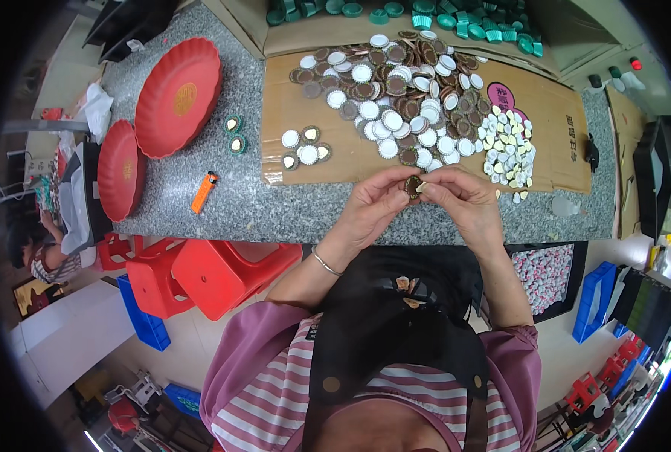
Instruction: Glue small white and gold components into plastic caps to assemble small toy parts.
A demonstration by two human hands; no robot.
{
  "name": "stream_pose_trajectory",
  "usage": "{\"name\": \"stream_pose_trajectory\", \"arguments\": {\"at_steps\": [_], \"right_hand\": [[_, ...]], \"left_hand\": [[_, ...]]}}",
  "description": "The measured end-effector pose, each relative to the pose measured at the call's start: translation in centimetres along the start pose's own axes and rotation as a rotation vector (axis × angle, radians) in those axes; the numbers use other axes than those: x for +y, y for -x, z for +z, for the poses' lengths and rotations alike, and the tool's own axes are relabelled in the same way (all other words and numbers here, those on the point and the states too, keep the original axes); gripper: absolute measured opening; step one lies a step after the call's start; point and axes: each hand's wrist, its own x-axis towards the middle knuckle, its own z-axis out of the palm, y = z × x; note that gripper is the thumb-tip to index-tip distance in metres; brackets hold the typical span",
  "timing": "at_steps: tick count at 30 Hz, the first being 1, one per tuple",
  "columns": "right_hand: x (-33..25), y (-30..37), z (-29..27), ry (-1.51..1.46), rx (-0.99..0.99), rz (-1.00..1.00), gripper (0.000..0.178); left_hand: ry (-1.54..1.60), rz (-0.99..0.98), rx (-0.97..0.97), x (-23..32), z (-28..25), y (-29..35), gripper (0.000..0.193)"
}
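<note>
Over the front edge of the cardboard sheet (275,98), both my hands meet at one small dark brown disc with a scalloped rim (411,185). My left hand (372,207) pinches the disc between thumb and fingers. My right hand (465,205) pinches a tiny cream piece (421,187) against the disc's right side. Just beyond lies a heap of brown and white scalloped discs (392,120). To its right is a pile of small cream and white pieces (509,147). A few discs (308,154) sit apart at the left, some bearing a cream piece.
Two green cups (236,143) with cream pieces, a small orange tool (204,192) and two red fluted trays (179,98) lie left on the speckled counter (313,207). Many green cups (463,26) fill a box behind. Red stools (230,275) stand below, left; a tray of pink-white pieces (542,279), right.
</note>
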Motion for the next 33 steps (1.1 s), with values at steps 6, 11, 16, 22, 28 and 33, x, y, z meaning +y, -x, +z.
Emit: {"name": "stream_pose_trajectory", "arguments": {"at_steps": [6, 11, 16, 22, 28, 33], "right_hand": [[0.7, -0.1, -0.1, 0.036, -0.017, -0.053, 0.010], [1.1, 0.1, 0.0, 0.022, -0.014, -0.014, 0.011], [0.8, 0.3, 0.3, -0.011, 0.012, 0.011, 0.010], [1.0, 0.3, 0.3, -0.023, 0.016, -0.005, 0.011], [1.0, 0.4, 0.4, -0.084, 0.003, -0.006, 0.011], [1.4, 0.4, 0.5, 0.040, 0.035, -0.070, 0.009]], "left_hand": [[-0.048, 0.000, 0.035, -0.2, -0.2, 0.1, 0.037], [-0.071, 0.006, 0.035, -0.5, -0.5, 0.2, 0.037], [-0.092, 0.000, 0.021, -0.4, -0.4, 0.1, 0.038], [-0.095, -0.007, 0.012, -0.4, -0.4, 0.2, 0.038], [-0.100, -0.007, -0.009, -0.5, -0.6, 0.3, 0.038], [-0.107, 0.000, -0.006, -0.6, -0.5, 0.3, 0.037]]}}
